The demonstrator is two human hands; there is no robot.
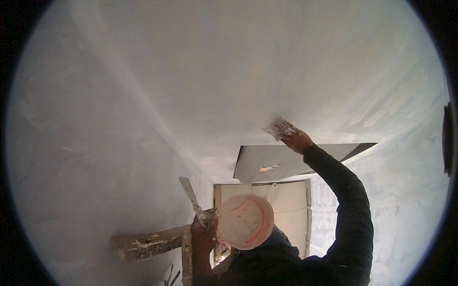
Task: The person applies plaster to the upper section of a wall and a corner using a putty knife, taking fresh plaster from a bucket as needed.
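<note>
My right hand (294,137), dusted white and in a dark sleeve, grips a flat scraper (272,125) against the smooth plastered surface (257,66) overhead. Low in the picture my left hand (204,233) is closed around the handle of a narrow putty knife (189,192), whose blade points up. Right beside that hand is a round pale bucket (244,220) with red streaks; whether the hand also holds it, I cannot tell.
A rough wooden beam (143,244) juts out at lower left beside a plastered wall (86,190). A dark rectangular recess (300,157) sits in the upper surface, above a framed pale panel door (286,205). Another patchy wall (405,200) is at right.
</note>
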